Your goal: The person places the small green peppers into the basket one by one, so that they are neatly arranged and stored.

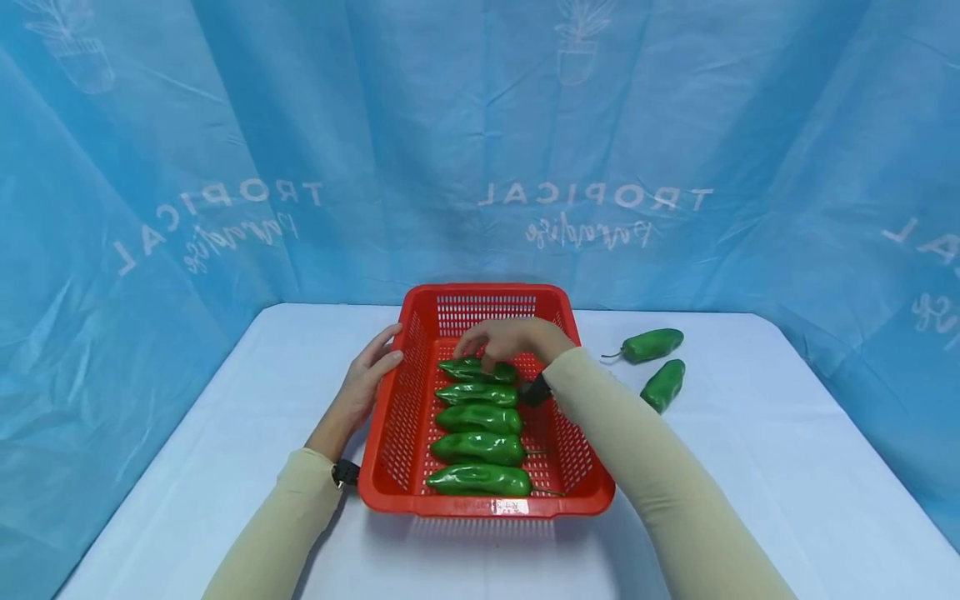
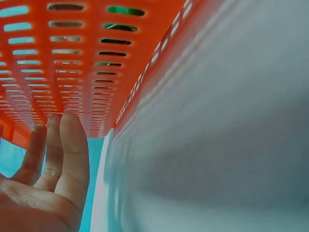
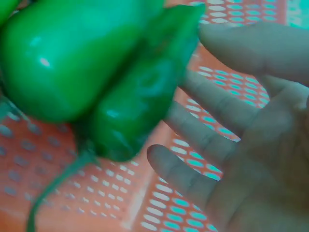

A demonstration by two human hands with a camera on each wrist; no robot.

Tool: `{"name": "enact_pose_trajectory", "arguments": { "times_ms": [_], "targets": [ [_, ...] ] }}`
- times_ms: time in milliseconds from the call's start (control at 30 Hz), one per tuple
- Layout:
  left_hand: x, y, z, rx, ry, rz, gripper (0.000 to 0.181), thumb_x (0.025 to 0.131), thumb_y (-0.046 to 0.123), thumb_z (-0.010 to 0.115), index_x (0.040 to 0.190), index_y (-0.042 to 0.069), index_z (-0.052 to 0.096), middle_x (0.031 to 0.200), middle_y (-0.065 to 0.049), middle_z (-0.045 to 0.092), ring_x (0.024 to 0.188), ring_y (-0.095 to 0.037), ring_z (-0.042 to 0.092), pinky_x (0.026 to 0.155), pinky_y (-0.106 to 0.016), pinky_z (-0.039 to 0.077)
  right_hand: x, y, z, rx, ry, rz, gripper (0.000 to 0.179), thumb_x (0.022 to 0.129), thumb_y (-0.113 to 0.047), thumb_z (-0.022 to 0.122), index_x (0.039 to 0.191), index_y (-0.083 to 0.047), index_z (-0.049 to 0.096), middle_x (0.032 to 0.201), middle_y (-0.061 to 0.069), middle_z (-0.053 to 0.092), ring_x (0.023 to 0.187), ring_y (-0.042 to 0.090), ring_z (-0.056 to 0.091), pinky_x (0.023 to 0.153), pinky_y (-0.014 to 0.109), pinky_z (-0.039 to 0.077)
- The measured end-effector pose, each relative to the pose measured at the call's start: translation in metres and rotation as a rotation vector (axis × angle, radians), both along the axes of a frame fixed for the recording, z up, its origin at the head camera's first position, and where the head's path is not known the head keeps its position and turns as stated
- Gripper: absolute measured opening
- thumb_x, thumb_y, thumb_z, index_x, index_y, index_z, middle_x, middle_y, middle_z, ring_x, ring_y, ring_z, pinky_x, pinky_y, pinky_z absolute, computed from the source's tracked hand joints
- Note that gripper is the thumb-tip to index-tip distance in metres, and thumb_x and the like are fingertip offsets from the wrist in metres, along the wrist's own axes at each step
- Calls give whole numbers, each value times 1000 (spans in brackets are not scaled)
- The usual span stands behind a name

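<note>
My left hand [image 1: 367, 375] rests against the left outer side of a red plastic basket [image 1: 386, 417], fingertips at its rim. In the left wrist view, the straight fingers [image 2: 72, 159] meet the slotted wall. Inside the basket, my right hand [image 1: 506, 337] is over the farthest green pepper [image 1: 459, 368], covering part of it. Seen from the right wrist, that pepper [image 3: 137, 106] has its tip by my thumb, and the loosely extended fingers [image 3: 183, 169] lie along its far side. Several more green peppers [image 1: 480, 448] lie crosswise in a row nearer me.
Two green peppers [image 1: 652, 345] [image 1: 663, 385] lie on the white-covered table [image 1: 750, 467] to the right of the basket. A blue printed curtain [image 1: 420, 167] hangs behind the table and along both sides.
</note>
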State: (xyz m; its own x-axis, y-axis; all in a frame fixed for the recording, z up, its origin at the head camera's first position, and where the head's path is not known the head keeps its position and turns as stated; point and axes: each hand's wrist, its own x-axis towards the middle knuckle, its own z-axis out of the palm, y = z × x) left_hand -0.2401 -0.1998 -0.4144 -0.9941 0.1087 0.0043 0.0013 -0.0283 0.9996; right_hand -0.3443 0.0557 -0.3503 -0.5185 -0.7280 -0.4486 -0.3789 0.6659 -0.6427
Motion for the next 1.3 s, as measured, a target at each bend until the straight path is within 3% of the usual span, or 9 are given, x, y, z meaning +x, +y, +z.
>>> {"name": "enact_pose_trajectory", "arguments": {
  "times_ms": [167, 333, 500, 633, 800, 1000, 1300],
  "targets": [
    [-1, -1, -1, 15, -17, -7, 57, 101, 30, 53, 155, 30, 31, 150, -15, 41, 106, -12, 68, 84, -33, 61, 3, 16, 25, -29, 27, 35, 49, 91, -3, 58, 138, -15, 56, 150, 11, 49, 142, 30, 43, 113, 46, 45],
    [1, -3, 1, 17, -17, -6, 58, 101, 30, 52, 155, 30, 31, 148, -14, 41, 106, -12, 67, 84, -32, 61, 12, 40, 58, -63, 162, 77, 49, 92, -5, 56, 140, -11, 53, 148, 14, 50, 142, 34, 43, 115, 50, 42],
    [1, -5, 2, 19, -3, -14, 58, 101, 28, 52, 155, 29, 31, 146, -13, 43, 105, -12, 68, 83, -32, 61, 24, 67, 85, -62, 258, 43, 55, 91, -7, 58, 145, -8, 47, 150, 15, 48, 143, 36, 41, 117, 54, 37],
    [2, -5, 1, 36, -5, -18, 58, 102, 27, 52, 155, 28, 30, 144, -12, 43, 104, -11, 69, 82, -32, 62, 30, 90, 96, -9, 311, 8, 55, 92, -10, 58, 146, -9, 47, 150, 14, 48, 141, 38, 43, 114, 58, 39],
    [3, -3, 0, 41, 1, -23, 58, 102, 27, 51, 155, 29, 30, 146, -12, 42, 105, -12, 69, 83, -32, 61, 39, 118, 96, 35, 395, -53, 51, 91, -11, 63, 141, -12, 53, 144, 13, 54, 133, 40, 48, 102, 56, 51],
    [3, -3, 1, 32, 1, -20, 58, 102, 27, 52, 155, 29, 30, 147, -14, 42, 105, -12, 69, 83, -32, 61, 52, 152, 83, 29, 462, -109, 51, 88, -11, 69, 138, -12, 57, 140, 13, 57, 128, 39, 52, 92, 52, 58],
    [4, -1, 2, 30, -4, -11, 58, 102, 26, 51, 155, 29, 29, 147, -13, 42, 105, -11, 68, 83, -31, 61, 65, 204, 47, 41, 447, -235, 48, 90, -14, 69, 137, -13, 57, 140, 14, 57, 130, 40, 51, 100, 58, 52]
  ]
}}
